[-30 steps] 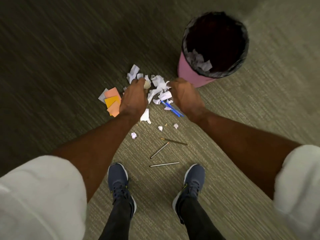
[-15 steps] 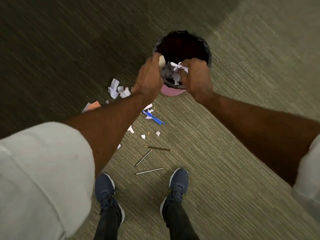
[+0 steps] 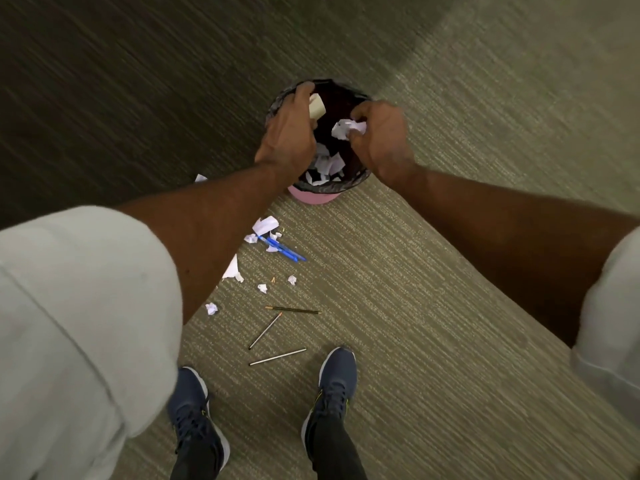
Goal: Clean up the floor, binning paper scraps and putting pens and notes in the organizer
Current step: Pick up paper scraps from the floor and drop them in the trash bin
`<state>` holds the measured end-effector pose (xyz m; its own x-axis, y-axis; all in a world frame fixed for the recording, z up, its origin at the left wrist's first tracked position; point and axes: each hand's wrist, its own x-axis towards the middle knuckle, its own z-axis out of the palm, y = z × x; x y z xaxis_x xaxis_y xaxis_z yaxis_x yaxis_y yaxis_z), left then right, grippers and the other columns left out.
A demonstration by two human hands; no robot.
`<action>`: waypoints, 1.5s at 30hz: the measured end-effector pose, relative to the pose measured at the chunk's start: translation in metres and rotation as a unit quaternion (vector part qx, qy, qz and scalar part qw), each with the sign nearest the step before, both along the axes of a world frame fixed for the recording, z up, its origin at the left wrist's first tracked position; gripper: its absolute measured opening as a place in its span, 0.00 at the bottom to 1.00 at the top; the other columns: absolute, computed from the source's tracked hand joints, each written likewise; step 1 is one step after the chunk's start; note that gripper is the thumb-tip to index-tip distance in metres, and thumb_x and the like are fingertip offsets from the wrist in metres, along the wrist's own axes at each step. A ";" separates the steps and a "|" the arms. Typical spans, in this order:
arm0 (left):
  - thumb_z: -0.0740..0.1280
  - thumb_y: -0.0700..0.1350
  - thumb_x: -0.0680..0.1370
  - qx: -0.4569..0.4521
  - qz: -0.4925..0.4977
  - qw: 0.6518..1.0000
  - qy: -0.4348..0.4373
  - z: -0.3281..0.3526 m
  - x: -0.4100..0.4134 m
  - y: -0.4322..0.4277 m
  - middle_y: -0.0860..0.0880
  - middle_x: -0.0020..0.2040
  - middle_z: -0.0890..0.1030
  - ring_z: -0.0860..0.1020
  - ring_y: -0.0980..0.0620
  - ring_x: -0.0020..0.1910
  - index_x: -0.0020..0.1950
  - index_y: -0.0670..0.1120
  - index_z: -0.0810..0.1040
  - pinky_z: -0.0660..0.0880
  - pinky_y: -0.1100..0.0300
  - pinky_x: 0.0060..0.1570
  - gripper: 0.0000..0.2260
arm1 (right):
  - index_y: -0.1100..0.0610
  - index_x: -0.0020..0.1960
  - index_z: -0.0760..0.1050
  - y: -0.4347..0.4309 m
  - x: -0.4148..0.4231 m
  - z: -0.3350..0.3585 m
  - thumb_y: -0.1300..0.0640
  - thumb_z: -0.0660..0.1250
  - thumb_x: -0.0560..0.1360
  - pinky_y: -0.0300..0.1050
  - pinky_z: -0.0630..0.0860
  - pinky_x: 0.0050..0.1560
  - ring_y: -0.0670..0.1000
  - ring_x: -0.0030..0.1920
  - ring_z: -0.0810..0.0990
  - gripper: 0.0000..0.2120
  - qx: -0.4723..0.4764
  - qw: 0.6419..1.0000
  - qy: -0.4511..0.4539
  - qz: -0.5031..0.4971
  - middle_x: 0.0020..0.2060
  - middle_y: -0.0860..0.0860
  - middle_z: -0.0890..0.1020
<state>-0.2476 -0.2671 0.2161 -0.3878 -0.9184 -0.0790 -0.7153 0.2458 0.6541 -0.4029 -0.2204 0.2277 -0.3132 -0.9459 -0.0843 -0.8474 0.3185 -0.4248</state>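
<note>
- Ribbed grey-green carpet (image 3: 450, 271) is filling the view, running darker in the far-left half and lighter on the near side where the person's two navy shoes (image 3: 334, 382) are standing.
- A pink bin (image 3: 313, 195) with a black liner is sitting straight ahead of the feet, and both hands are hovering over its mouth.
- The left hand (image 3: 287, 133) is covering the bin's left rim, fingers curled round a pale cream scrap (image 3: 317, 105) that is poking out by the thumb, above the opening.
- The right hand (image 3: 381, 140) is over the right rim, fingers pinching a crumpled white paper ball (image 3: 348, 128) that is hanging above the dark inside.
- The two hands are sitting close together but not touching, with the open bin showing between them.
- White torn pieces (image 3: 327, 168) are lying inside the bin, below the hands.
- More paper scraps (image 3: 265, 225) are lying on the carpet between bin and feet, well apart from both hands, partly under the left forearm.
- Blue pens (image 3: 285, 251) are lying among those scraps, just near of the bin.
- Three thin pencil-like sticks (image 3: 277, 356) are lying closer to the shoes.
- White rolled sleeves (image 3: 79, 323) are framing both edges of the view.
</note>
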 end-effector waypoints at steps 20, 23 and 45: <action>0.62 0.46 0.80 0.001 -0.028 0.999 -0.017 -0.037 0.085 0.035 0.42 0.69 0.74 0.73 0.44 0.68 0.75 0.45 0.64 0.71 0.46 0.67 0.23 | 0.57 0.58 0.80 0.041 0.048 -0.039 0.62 0.64 0.74 0.50 0.78 0.57 0.59 0.56 0.80 0.14 0.005 0.994 0.002 0.111 0.56 0.56 0.81; 0.64 0.44 0.81 0.031 0.000 0.999 -0.040 -0.062 0.129 0.061 0.42 0.69 0.74 0.73 0.44 0.67 0.75 0.45 0.65 0.71 0.49 0.67 0.23 | 0.56 0.59 0.80 0.065 0.082 -0.061 0.62 0.66 0.74 0.50 0.79 0.55 0.58 0.55 0.81 0.15 0.034 0.989 0.001 0.147 0.57 0.55 0.80; 0.71 0.39 0.73 0.206 0.053 0.967 -0.141 -0.308 0.331 0.251 0.41 0.61 0.77 0.77 0.38 0.59 0.58 0.46 0.79 0.75 0.48 0.61 0.14 | 0.63 0.62 0.76 0.213 0.170 -0.317 0.63 0.67 0.74 0.54 0.75 0.57 0.65 0.56 0.78 0.17 0.196 0.968 -0.020 0.157 0.58 0.64 0.78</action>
<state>0.0833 -0.0159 -0.0916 -0.2022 -0.8196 -0.5360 -0.8869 -0.0789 0.4553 -0.2327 -0.0075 -0.0889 -0.0039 -0.8871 -0.4616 -0.9138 0.1907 -0.3587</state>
